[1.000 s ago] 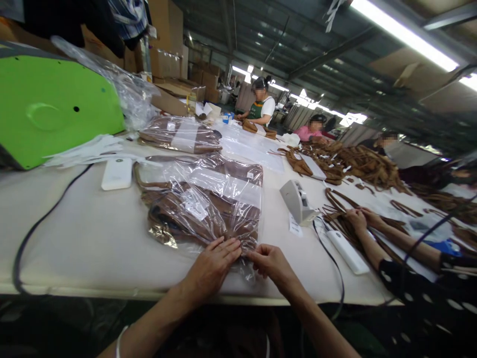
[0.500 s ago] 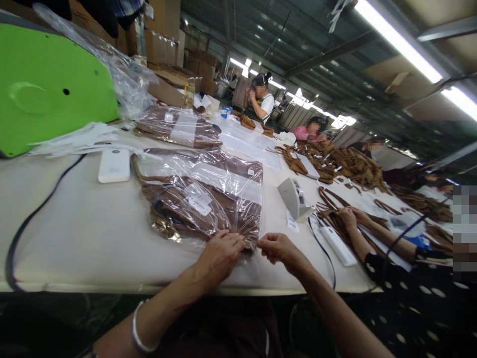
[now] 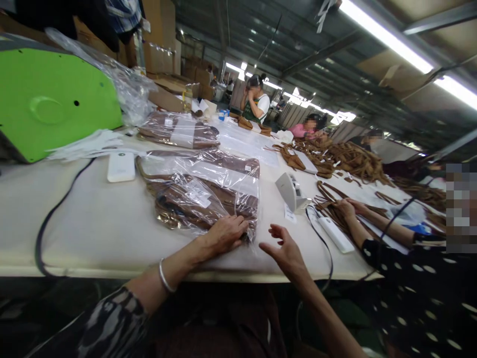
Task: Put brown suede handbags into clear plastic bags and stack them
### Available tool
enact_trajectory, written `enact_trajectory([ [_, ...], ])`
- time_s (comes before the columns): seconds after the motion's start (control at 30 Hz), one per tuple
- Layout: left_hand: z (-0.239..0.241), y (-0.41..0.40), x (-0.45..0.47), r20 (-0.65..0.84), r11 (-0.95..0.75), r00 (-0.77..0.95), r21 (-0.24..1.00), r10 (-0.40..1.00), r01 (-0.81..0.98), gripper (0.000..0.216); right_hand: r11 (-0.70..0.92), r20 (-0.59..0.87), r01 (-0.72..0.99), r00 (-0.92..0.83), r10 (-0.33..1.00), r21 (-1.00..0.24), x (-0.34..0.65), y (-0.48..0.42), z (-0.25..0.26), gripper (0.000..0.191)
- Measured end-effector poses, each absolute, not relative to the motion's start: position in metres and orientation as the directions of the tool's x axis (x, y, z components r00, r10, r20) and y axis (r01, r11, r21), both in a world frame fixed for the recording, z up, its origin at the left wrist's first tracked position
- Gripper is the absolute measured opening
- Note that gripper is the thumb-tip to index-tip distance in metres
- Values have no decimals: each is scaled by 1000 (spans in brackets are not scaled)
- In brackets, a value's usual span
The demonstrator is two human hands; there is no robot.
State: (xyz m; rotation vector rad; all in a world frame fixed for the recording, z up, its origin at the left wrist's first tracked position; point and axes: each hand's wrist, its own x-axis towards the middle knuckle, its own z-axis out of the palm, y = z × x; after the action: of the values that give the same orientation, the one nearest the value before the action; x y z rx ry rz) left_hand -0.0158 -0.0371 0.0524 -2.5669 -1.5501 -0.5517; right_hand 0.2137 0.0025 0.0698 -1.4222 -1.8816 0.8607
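Observation:
A clear plastic bag (image 3: 227, 171) with a folded brown bag (image 3: 208, 186) in it lies flat on the table. Through the wrapping a white label (image 3: 199, 193) shows. My left hand (image 3: 225, 233) is closed over the plastic's near right corner, fingers bent and pressed together; its thumb is mostly hidden. A bracelet circles the left wrist. Just right of that corner, my right hand (image 3: 285, 248) hovers apart from the plastic. Its thumb and fingers are spread, with nothing between them.
Behind lies another wrapped brown bag (image 3: 179, 130). A tape dispenser (image 3: 288, 191) stands to the right, near a white device (image 3: 336, 234). At left are a green machine (image 3: 55, 99), white strips (image 3: 87, 144) and a white box (image 3: 121, 166). A co-worker's hands (image 3: 350, 209) touch brown straps (image 3: 326, 199).
My right hand has left the bag's corner, and its pinched fingers have spread. My left hand stays on the plastic. The whole view has shifted slightly.

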Motion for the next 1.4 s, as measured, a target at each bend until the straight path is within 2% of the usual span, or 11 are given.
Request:
enact_trajectory([
  [0.1, 55, -33, -18, 356, -472, 407, 117, 841, 874, 26, 370, 265, 672, -259, 929, -641, 210, 1, 39, 74],
  [0.2, 53, -30, -15, 358, -492, 448, 38, 820, 870, 23, 417, 323, 695, -271, 906, -585, 201, 7, 22, 72],
  [0.3, 47, -28, -12, 388, -481, 452, -25, 803, 876, 14, 403, 312, 663, -258, 914, -631, 190, 12, 17, 71],
  [0.5, 45, -27, -15, 445, -434, 376, 32, 813, 901, 8, 325, 200, 560, -273, 941, -762, 181, 24, 25, 73],
  [0.7, 47, -33, -12, 418, -442, 394, 20, 819, 897, 7, 300, 254, 738, -178, 951, -604, 169, 34, 34, 69],
  [0.8, 46, -39, -5, 406, -442, 393, 29, 825, 897, 15, 268, 252, 768, -143, 957, -582, 160, 34, 28, 67],
  [0.87, 44, -40, -2, 394, -422, 378, 29, 838, 906, 21, 257, 261, 752, -117, 958, -607, 159, 34, 24, 66],
  [0.97, 38, -39, 3, 399, -374, 350, -18, 847, 927, 12, 258, 236, 677, -126, 963, -689, 169, 38, 20, 69],
  [1.1, 28, -36, 10, 512, -332, 312, -55, 801, 942, 6, 224, 152, 478, -185, 971, -849, 198, 41, 25, 77],
  [1.33, 15, -40, 15, 568, -251, 179, 49, 803, 967, 8, 39, -29, 371, -175, 984, -928, 190, 28, 38, 82],
  [1.4, 11, -43, 11, 587, -281, 200, 49, 784, 958, 8, 3, -61, 307, -197, 978, -952, 178, 26, 40, 80],
])
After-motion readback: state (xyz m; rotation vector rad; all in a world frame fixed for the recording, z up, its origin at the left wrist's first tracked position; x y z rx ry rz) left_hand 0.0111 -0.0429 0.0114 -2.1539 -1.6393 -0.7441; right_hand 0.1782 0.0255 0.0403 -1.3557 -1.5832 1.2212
